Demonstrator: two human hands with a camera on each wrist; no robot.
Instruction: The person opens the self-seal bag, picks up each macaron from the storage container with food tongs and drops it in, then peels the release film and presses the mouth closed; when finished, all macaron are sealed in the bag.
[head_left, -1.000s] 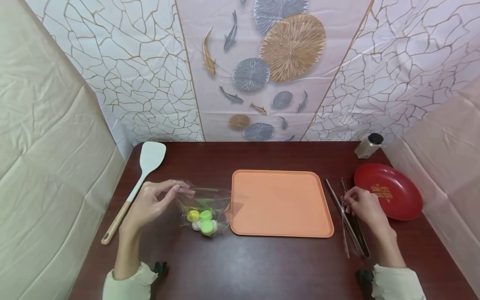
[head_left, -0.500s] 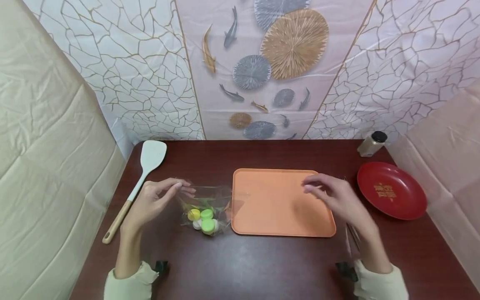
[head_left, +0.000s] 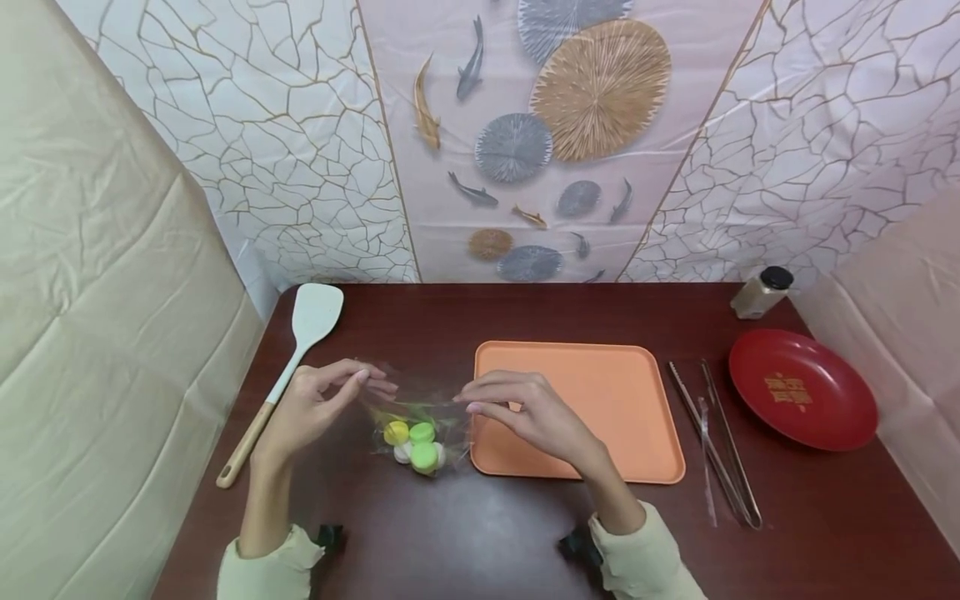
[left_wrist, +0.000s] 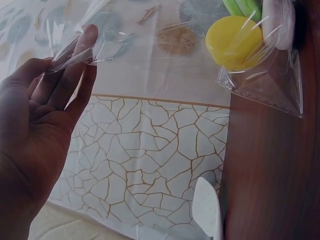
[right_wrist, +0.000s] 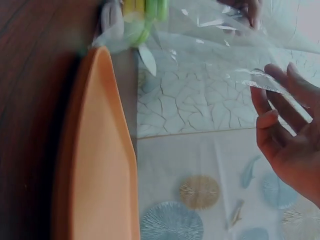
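A clear plastic bag point(head_left: 442, 414) stands on the dark table with several macarons in its bottom: yellow point(head_left: 396, 432), green point(head_left: 424, 456) and white point(head_left: 402, 452). My left hand point(head_left: 315, 408) pinches the upper left edge of the bag between thumb and fingers, and the film shows at its fingertips in the left wrist view. At the upper right edge, my right hand point(head_left: 536, 412) holds the film by thumb and fingertips, palm over the left part of the orange tray point(head_left: 600, 417). The right wrist view shows the bag's mouth stretched between both hands.
A white spatula point(head_left: 300, 350) with a wooden handle lies to the left. Right of the tray lie metal tongs point(head_left: 738, 467) with a thin clear strip point(head_left: 707, 458) across them. Farther right are a red plate point(head_left: 825, 383) and a black-capped jar point(head_left: 761, 293).
My right hand has left the tongs and clear strip, crossed left over the tray, and taken the bag's right edge. My left hand has kept its hold on the bag.
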